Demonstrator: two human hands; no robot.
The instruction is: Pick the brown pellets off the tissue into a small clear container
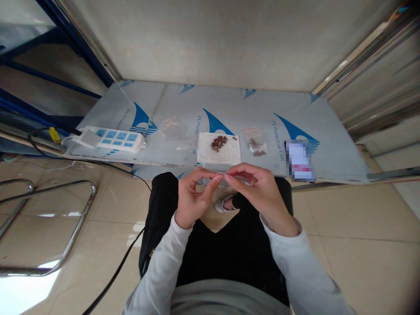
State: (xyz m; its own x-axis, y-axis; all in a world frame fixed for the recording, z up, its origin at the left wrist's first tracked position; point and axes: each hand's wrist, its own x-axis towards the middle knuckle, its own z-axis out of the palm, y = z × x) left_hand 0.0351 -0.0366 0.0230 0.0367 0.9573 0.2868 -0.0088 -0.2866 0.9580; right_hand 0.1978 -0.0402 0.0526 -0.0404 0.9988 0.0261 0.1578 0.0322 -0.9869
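Note:
My left hand (197,192) and my right hand (254,190) meet over my lap, just in front of the table's near edge. Thumb and forefinger of each pinch the top of a small clear plastic bag (225,187), which hangs mostly out of sight behind the fingers. Beyond them, a pile of small brown cylindrical pieces (218,143) lies on a white paper sheet (203,153), with one piece apart at its upper right. Right of the paper rests a filled clear zip bag (254,141) holding similar brown pieces.
Several flat clear bags (173,127) lie left of the paper. A white power strip (116,139) with a plug sits at the table's left end, its cable running off the edge. A phone (299,161) lies at the right. A metal chair frame (78,218) stands at left.

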